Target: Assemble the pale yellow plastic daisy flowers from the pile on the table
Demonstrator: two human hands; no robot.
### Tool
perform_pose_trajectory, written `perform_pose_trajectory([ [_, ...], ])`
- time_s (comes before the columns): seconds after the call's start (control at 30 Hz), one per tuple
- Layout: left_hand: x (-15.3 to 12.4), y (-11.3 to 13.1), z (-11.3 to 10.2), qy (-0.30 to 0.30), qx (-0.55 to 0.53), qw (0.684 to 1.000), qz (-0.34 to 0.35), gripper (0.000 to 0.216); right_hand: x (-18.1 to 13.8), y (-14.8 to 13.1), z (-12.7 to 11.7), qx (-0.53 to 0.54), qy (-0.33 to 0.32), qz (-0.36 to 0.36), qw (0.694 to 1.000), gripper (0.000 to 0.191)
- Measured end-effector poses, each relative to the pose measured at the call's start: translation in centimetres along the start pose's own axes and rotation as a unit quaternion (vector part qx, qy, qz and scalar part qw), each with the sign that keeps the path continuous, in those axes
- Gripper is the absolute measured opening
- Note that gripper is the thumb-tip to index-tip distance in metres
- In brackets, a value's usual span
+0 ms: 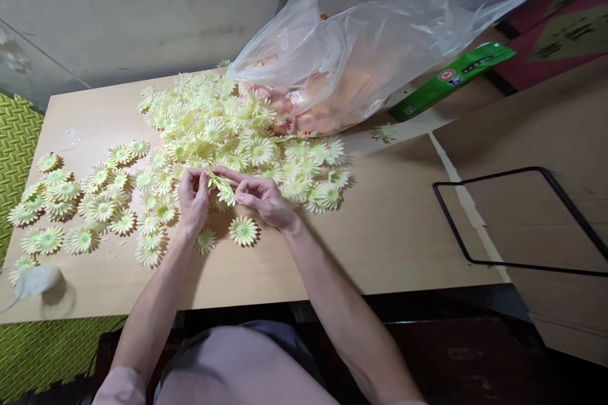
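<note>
Pale yellow artificial daisy heads lie in a big heap (213, 130) on the wooden table. At the heap's near edge, my left hand (192, 205) pinches a yellow flower head (223, 190) between thumb and fingers. My right hand (266, 202) is on the flower's other side, index finger stretched along it and thumb bent in against its petals; whether it holds one layer or several I cannot tell. Just below my hands lie two loose flower heads, one with a green centre (244, 231) and another (206, 240) by my left wrist. Smaller flower clusters (61, 191) spread to the left.
A clear plastic bag (351, 57) with pink and orange pieces sits behind the heap. Right of it stands a green packet (451, 81). A black wire frame (503, 174) rests at the right by cardboard. A white computer mouse (38, 282) lies near the front left edge.
</note>
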State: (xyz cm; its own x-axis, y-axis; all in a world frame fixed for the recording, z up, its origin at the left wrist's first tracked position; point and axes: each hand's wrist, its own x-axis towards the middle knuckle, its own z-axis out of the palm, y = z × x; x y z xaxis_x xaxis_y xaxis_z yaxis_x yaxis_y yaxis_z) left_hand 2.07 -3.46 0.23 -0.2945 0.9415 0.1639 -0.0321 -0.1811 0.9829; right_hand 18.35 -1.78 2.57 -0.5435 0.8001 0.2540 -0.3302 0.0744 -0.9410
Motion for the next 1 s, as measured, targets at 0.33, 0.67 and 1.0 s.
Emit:
perform_pose_trajectory([
  [0.33,1.9,-0.2,-1.2,0.061,-0.103,0.993,-0.015,0.033,-1.0,0.3,0.4,0.079,-0.019,0.045,0.996,0.029],
  [0.67,1.7,0.7,-0.7,-0.012,-0.135,0.99,-0.036,0.027,0.2,2.1,-0.3,0.06,0.235,0.008,0.97,0.028],
  [1.0,1.4,0.6,-0.6,-0.035,-0.082,0.996,-0.028,0.022,0.0,2.8,-0.5,-0.027,0.205,0.018,0.978,0.026],
])
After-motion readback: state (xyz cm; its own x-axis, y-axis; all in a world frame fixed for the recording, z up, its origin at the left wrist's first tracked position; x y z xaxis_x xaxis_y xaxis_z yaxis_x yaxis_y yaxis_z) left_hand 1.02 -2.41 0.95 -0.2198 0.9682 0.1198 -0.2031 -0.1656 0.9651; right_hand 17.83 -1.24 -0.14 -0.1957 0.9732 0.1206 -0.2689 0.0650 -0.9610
